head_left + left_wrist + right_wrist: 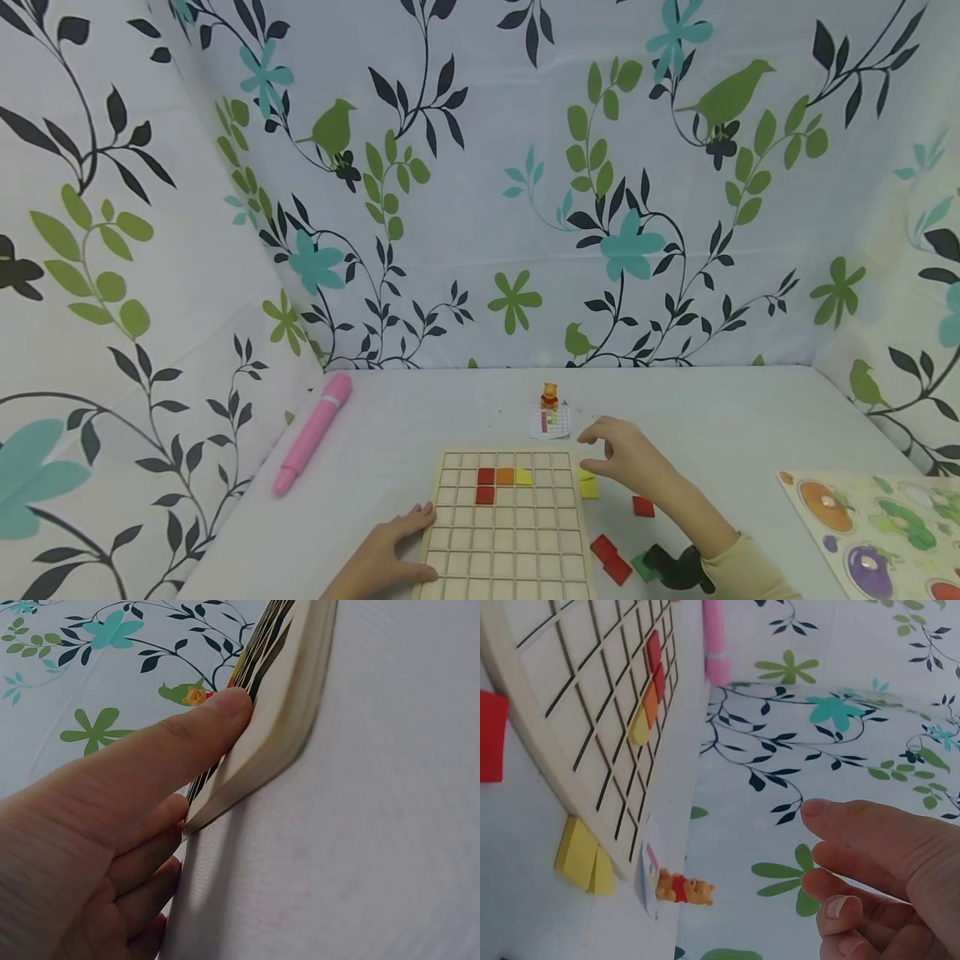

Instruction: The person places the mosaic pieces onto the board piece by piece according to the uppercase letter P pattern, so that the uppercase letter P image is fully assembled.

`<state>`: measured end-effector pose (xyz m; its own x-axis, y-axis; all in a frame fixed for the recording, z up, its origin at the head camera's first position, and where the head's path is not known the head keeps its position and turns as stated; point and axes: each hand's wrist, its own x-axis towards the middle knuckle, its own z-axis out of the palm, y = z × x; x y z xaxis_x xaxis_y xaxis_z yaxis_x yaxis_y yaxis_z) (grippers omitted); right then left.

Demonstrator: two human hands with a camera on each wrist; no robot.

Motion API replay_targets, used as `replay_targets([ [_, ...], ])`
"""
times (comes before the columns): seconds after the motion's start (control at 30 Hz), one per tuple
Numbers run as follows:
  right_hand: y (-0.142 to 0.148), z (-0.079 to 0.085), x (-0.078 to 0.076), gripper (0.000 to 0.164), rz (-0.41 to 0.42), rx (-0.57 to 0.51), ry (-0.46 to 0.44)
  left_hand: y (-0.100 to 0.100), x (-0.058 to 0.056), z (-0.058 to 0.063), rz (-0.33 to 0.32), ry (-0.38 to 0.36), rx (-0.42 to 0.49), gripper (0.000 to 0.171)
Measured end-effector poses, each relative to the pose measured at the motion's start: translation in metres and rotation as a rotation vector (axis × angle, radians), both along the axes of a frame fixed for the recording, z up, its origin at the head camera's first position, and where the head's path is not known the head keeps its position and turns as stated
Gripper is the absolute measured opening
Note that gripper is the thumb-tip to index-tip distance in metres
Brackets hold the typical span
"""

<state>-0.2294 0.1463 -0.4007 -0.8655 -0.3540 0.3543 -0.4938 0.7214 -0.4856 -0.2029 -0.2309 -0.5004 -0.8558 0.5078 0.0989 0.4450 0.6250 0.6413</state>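
Observation:
A wooden grid board (504, 546) lies before me, with two red tiles (486, 486), an orange tile (506, 476) and a yellow tile (524, 477) in its upper cells. Along the board's left edge rests my left hand (386, 550), thumb and fingers spread against the rim; in the left wrist view its thumb touches the frame. My right hand (630, 457) hovers by the upper right corner, thumb and index finger apart, holding nothing. Just below it, yellow tiles (589, 487) lie beside the board. The right wrist view shows the hand's (877, 885) fingers loosely bent.
Loose red tiles (611, 560), a green tile (642, 567) and a black object (678, 568) lie right of the board. Behind it, a small bear figure (550, 397) stands at a printed grid card (550, 423). A pink marker-shaped stick (312, 435) lies left, a vegetable picture board (873, 533) right.

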Motion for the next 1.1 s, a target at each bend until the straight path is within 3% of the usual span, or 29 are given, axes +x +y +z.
replay_targets([
  [0.4,0.031,-0.016,0.005,0.019,0.017,0.041,0.003,-0.001,-0.001,0.000,0.008,-0.007,0.016,0.079],
  [0.67,0.046,-0.034,0.012,0.018,0.061,-0.001,-0.087,0.000,0.002,-0.001,0.006,0.005,0.002,0.078],
  [0.93,0.055,-0.049,0.014,0.022,0.016,-0.013,-0.168,0.001,0.000,0.000,-0.018,0.053,0.012,0.077],
  [1.1,0.059,-0.055,0.012,0.021,0.026,-0.016,-0.181,-0.001,0.001,-0.001,-0.007,0.042,0.011,0.077],
])
